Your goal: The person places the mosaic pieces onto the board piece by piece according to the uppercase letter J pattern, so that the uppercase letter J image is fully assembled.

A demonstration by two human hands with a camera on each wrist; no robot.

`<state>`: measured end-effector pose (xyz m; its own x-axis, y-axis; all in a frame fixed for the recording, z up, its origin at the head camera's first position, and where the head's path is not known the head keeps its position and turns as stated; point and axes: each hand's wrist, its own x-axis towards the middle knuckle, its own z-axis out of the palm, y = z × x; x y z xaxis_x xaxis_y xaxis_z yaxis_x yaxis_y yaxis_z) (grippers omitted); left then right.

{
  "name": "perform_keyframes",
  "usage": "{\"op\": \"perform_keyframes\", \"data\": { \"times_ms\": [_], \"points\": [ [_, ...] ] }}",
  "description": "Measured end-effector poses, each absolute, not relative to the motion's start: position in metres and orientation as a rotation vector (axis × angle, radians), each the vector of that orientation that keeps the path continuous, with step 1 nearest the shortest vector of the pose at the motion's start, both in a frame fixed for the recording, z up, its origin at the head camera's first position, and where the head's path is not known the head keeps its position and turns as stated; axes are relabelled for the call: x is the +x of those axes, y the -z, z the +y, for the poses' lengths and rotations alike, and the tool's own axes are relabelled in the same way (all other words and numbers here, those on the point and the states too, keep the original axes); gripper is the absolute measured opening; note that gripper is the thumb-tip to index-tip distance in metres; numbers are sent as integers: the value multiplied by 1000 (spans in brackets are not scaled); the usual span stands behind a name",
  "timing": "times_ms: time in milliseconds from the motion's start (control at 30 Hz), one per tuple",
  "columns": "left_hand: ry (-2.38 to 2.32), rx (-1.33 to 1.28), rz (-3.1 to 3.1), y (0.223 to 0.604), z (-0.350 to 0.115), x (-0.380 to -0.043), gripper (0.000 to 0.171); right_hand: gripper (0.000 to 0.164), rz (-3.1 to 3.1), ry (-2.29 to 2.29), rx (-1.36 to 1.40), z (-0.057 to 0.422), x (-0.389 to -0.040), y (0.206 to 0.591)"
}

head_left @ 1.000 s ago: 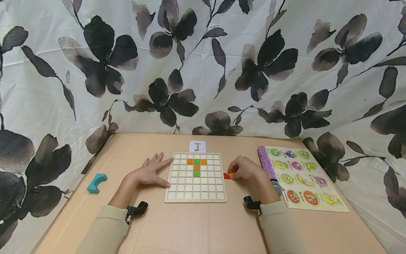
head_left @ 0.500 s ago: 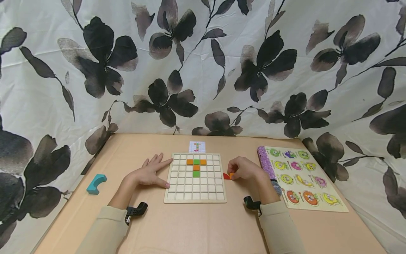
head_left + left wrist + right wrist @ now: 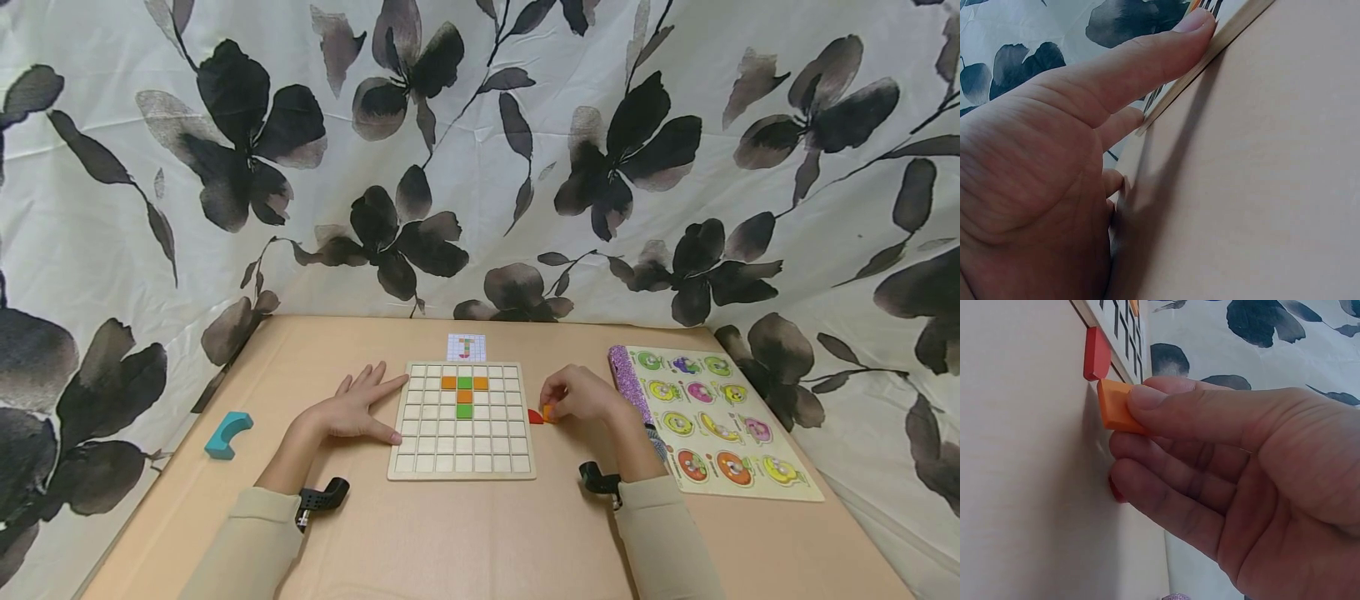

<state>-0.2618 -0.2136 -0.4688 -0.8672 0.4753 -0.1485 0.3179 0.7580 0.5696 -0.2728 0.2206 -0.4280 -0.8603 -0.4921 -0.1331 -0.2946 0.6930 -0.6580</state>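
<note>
A wooden grid board (image 3: pixel 427 451) lies mid-table, with orange and green square tiles in a T shape in its upper cells. My left hand (image 3: pixel 348 408) is spread flat, thumb and index fingertip touching the board's left edge; the thumb (image 3: pixel 1166 56) is on that rim in the left wrist view. Right of the board, my right hand (image 3: pixel 581 396) pinches an orange tile (image 3: pixel 1112 406) between thumb and fingers, just off the table. Close to it, a red piece with a rounded side (image 3: pixel 1096 355) lies by the board's edge. Another red piece (image 3: pixel 1119 489) is mostly hidden behind my fingers.
A small pattern card (image 3: pixel 467 347) with a coloured J-like figure lies behind the board. On the right is a board of fruit pictures (image 3: pixel 720 454) with a purple glittery edge. A teal arch block (image 3: pixel 227 435) stands far left. Floral cloth (image 3: pixel 480 167) hangs behind the table.
My right hand has lifted slightly, and more of the orange tile shows between its fingers. The left hand and the board stay where they were.
</note>
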Motion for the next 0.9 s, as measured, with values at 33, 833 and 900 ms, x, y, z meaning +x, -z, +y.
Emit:
{"op": "perform_keyframes", "data": {
  "times_ms": [33,833,900],
  "points": [
    [-791,615,2671,469,-214,-262,112,12,2612,944,-622,221,-273,428],
    [-788,612,2673,469,-215,-260,113,20,2617,1153,-689,207,-276,429],
    [-788,613,2674,469,-215,-260,113,23,2622,1155,-666,205,-276,429]
  ]
}}
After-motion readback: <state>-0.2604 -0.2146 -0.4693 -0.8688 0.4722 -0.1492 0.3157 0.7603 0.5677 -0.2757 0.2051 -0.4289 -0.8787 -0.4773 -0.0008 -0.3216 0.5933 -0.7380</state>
